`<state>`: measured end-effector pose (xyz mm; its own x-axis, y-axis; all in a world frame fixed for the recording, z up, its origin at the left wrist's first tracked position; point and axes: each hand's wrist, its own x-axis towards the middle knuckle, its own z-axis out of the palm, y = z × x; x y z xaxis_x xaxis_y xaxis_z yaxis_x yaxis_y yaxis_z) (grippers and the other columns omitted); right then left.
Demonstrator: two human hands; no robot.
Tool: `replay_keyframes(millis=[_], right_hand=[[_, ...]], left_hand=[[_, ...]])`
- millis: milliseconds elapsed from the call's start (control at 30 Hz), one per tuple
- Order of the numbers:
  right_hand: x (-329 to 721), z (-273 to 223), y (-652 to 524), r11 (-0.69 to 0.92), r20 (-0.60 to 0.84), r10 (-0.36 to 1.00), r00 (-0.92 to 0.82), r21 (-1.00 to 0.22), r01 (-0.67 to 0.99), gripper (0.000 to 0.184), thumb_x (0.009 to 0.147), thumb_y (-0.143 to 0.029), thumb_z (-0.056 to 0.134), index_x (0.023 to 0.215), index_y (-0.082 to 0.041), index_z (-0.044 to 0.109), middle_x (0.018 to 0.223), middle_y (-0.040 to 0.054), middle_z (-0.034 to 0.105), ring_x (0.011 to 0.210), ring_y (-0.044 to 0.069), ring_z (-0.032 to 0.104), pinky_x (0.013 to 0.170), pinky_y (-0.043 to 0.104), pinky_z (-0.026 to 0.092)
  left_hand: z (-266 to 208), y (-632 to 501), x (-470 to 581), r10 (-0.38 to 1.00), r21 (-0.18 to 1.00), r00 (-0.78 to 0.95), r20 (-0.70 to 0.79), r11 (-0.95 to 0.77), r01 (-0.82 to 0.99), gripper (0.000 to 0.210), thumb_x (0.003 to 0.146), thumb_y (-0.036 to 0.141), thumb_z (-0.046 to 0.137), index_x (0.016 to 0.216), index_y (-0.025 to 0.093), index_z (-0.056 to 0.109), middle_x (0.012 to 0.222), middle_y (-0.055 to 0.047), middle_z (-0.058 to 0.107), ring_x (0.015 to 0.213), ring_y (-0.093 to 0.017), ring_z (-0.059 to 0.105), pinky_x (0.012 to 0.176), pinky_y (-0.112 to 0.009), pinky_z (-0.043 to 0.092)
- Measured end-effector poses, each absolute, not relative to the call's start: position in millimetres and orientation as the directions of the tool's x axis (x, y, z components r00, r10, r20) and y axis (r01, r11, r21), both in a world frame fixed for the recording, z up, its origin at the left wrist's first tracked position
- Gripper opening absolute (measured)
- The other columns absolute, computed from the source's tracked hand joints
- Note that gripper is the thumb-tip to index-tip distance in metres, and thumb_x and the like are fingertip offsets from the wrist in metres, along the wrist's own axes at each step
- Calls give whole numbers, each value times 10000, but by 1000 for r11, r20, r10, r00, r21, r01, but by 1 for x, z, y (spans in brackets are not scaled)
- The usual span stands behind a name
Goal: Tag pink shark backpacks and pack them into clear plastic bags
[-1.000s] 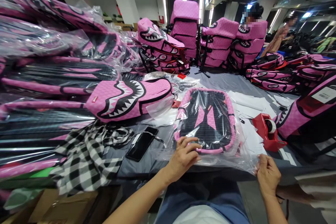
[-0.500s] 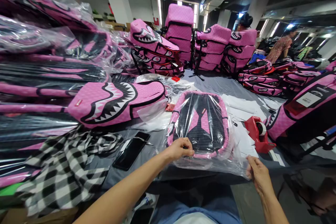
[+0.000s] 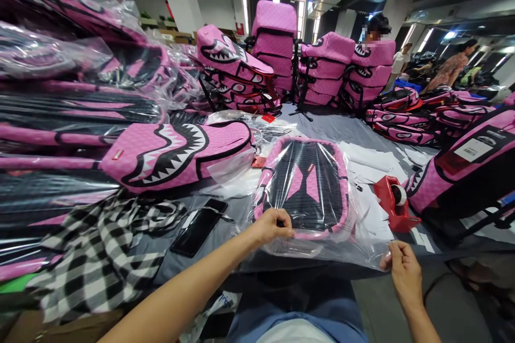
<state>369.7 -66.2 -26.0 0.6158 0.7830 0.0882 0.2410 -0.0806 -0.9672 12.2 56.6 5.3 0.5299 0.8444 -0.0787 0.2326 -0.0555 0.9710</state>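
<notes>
A pink and black backpack (image 3: 303, 185) lies flat in front of me inside a clear plastic bag (image 3: 338, 252), its black ribbed panel facing up. My left hand (image 3: 274, 224) is closed on the plastic at the backpack's near left edge, thumb and fingers pinched together. Down at the bag's near right corner, my right hand (image 3: 404, 268) pinches the film and holds it stretched out from the backpack. The bag's near edge hangs around the table's front edge.
A red tape dispenser (image 3: 396, 203) stands right of the bag, by white papers (image 3: 366, 166). On the left lie a phone (image 3: 199, 228), a checkered cloth (image 3: 100, 257) and a shark-mouth backpack (image 3: 177, 155). Stacked pink backpacks (image 3: 276, 45) rise behind. Bagged ones (image 3: 76, 112) pile up at left. People are beyond.
My right hand has shifted slightly right and down, drawing the bag's corner out further. My left hand stays nearly in place on the plastic. The view has tilted slightly.
</notes>
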Motion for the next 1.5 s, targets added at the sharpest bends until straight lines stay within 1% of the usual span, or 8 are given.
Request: replay_keyframes(millis=[233,467,700,867,1033,1233,1400,1500], right_hand=[[401,-33,-43,-175,-5,827,562,-953,249,655,533,-833,702,684,-208,575,548,4,608,474,207,609,422,315,492],[503,7,-15,-220,249,613,750,-858,465,536,678,-704,670,809,-184,689,731,55,698,714,219,647,602,297,492],[525,-8,28,-361,103,689,717,-809,464,356,923,-495,651,888,-142,678,819,-2,686,712,144,649,695,313,548],[525,-5,31,-329,86,691,718,-847,417,316,948,-454,637,933,-140,664,880,5,686,749,144,654,710,313,553],[510,-6,-6,-204,104,657,746,-929,309,298,817,-413,737,688,-189,587,623,-24,618,583,131,566,553,241,439],[455,-26,-21,-55,-60,667,742,-998,-32,491,796,-525,715,629,-245,349,469,-121,315,373,57,265,341,167,199],[411,18,-35,31,-86,826,557,-980,-197,546,805,-583,717,642,-241,324,522,-125,188,419,56,131,334,139,146],[379,62,-44,120,66,949,308,-980,-161,482,831,-581,711,692,-238,403,543,-113,221,447,67,146,368,164,155]], left_hand=[[12,60,18,829,957,550,-103,-69,282,302,608,418,717,507,177,566,617,15,532,615,-131,478,621,-268,364],[0,69,15,797,929,589,-134,-105,354,383,615,516,690,508,192,516,632,6,539,624,-147,469,630,-278,385],[-9,69,17,826,937,547,-136,-72,341,378,575,522,678,472,195,518,628,-3,538,623,-159,483,650,-294,390],[4,66,18,803,926,575,-155,-84,367,361,597,509,685,500,198,529,638,2,547,629,-161,489,660,-294,404],[2,66,15,817,931,563,-124,-101,352,385,613,527,700,488,196,549,640,-8,558,642,-171,503,664,-297,413],[14,58,14,823,942,548,-146,-52,330,376,616,518,743,520,191,582,671,-9,587,661,-171,520,670,-291,428],[23,49,20,862,954,493,-116,-43,298,296,608,446,725,523,193,596,634,8,552,644,-154,494,657,-284,397],[19,50,21,876,958,466,-125,-16,287,269,575,418,726,512,193,594,638,7,560,650,-152,507,655,-281,392]])
